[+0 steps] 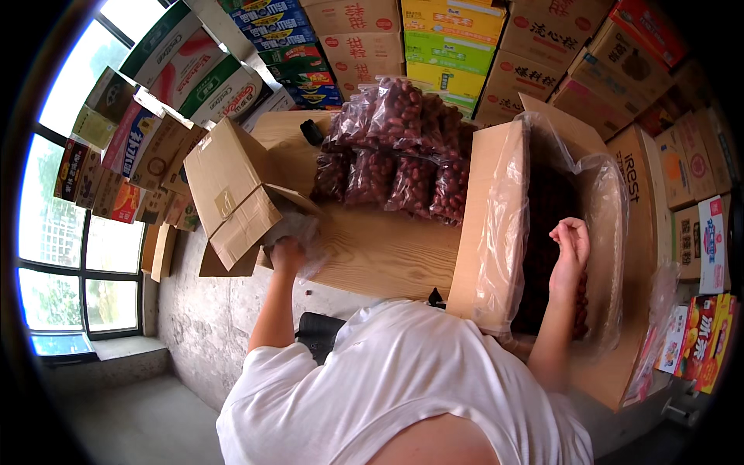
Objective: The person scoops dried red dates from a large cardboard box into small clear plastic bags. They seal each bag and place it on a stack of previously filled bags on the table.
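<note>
My left hand (288, 254) is closed at the mouth of a tilted cardboard box (237, 218), gripping clear plastic bags (302, 232) that spill out there; its fingers blur. Over a large open carton (494, 215) on the right, my right hand (569, 247) hovers with bent fingers. No object shows in it, though the inside of the palm is hidden. Dark red dried dates (549, 197) fill the shadowed inside of this carton, which has a clear plastic liner (610, 192). Clear bags packed with red dates (398, 113) stand piled at the table's far side.
A wood-grain table (383, 250) lies before me, with a small black object (311, 132) near its far edge. A black stool or chair seat (319, 331) is beside me. Stacked product cartons (363, 52) line the back, and more cartons (691, 151) stand at right. Windows (81, 250) are at left.
</note>
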Available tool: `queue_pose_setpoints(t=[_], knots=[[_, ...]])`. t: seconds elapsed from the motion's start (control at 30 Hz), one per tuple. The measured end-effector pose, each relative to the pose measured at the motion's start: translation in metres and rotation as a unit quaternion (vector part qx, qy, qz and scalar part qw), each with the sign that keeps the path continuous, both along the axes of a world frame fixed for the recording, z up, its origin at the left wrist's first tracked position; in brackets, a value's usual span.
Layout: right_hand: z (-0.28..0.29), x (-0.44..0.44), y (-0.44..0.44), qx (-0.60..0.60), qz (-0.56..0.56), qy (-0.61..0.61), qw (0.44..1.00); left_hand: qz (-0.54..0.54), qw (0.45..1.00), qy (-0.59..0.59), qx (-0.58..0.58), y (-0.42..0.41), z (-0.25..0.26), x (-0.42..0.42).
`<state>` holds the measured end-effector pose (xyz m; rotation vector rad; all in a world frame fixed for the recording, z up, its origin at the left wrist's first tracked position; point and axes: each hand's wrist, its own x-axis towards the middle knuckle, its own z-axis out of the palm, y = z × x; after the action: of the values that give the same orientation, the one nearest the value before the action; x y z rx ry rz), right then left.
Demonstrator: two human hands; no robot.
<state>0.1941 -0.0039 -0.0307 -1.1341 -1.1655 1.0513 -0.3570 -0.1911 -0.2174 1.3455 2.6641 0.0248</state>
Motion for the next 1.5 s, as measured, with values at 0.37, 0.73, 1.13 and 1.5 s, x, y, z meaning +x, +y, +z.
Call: queue_pose_setpoints(t=[0.37,0.73,1.13,1.5], knots=[[0.077,-0.011,-0.042,0.079,0.036,-0.045,0.995,-0.244,0.937,-0.233,0.088,0.058,0.227,0.098],[0.108,-0.085,-0.062,0.229,0.287,-0.251,0.896,-0.581,0.707,-0.373,0.153,0.100,0.336,0.222],[0.101,-0.044,-0.055,0.221,0.255,-0.227,0.913,-0.556,0.779,-0.222,0.185,0.109,0.313,0.225],[0.056,0.040,0.034,0.077,0.188,-0.351,0.914,-0.449,0.857,-0.210,0.142,0.108,0.309,0.216]])
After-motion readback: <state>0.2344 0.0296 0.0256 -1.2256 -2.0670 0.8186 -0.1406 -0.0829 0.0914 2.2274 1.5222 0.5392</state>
